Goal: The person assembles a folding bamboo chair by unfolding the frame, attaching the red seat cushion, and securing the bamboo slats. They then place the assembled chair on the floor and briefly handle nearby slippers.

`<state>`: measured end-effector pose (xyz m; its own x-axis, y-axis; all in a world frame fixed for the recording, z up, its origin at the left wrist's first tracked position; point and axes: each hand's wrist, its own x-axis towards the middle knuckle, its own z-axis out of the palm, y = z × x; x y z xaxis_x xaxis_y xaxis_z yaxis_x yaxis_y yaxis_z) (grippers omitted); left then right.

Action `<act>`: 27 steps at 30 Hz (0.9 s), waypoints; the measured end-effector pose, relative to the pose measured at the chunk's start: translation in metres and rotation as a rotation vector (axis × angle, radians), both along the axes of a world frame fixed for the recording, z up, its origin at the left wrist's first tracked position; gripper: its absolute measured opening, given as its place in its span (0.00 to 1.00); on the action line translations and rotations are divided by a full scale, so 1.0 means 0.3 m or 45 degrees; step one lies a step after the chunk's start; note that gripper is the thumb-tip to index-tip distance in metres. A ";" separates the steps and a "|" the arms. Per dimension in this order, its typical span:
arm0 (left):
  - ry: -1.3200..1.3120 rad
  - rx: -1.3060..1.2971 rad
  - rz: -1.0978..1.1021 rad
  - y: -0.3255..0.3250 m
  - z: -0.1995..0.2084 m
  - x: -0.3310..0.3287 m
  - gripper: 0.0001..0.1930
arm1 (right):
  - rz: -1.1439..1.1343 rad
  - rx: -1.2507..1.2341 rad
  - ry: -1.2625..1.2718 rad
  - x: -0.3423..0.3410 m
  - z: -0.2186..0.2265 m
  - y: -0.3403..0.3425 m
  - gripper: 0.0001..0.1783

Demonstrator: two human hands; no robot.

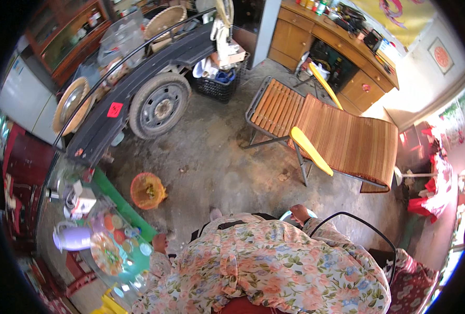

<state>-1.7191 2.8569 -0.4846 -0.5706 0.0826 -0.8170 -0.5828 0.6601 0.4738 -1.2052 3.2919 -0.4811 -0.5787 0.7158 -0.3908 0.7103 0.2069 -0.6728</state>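
My left hand (160,244) is low beside the edge of a green-topped table (138,264), its fingers loosely apart and nothing visible in them. On the table are several jars and cups and a round patterned tray (106,253). My right hand (298,214) is at my right side, fingers curled at the pale, green-rimmed basin (313,213). Most of that basin is hidden behind my hand and flowered sleeve. An orange plastic basket (141,191) with scraps inside stands on the floor ahead of my left hand.
A dark cart (101,118) with a large wheel (160,105) stands at the far left, loaded with baskets. A reclining chair (347,136) with yellow armrests occupies the right, before a wooden desk (290,39). A lilac jug (73,238) is left of the table; a black crate (217,88) sits beyond the wheel.
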 end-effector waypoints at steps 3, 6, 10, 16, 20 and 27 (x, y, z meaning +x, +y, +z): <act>0.210 0.243 -0.325 0.356 0.091 -0.252 0.12 | -0.716 -0.456 -0.006 -0.096 0.131 0.014 0.10; 0.269 0.492 -0.427 0.761 0.148 -0.417 0.11 | -1.237 -0.648 0.230 -0.211 0.238 0.054 0.09; 0.161 0.597 -0.607 1.157 0.187 -0.529 0.09 | -1.542 -0.668 0.221 -0.272 0.207 0.184 0.13; 0.055 0.179 -0.704 1.399 0.199 -0.728 0.11 | -1.889 -0.771 0.448 -0.344 0.108 0.504 0.22; -0.313 0.131 -0.719 1.543 0.156 -0.891 0.04 | -2.192 -0.546 0.638 -0.431 0.173 0.749 0.28; -0.105 0.227 -1.222 2.229 0.038 -1.043 0.12 | -2.304 -0.356 0.716 -0.588 0.234 0.933 0.29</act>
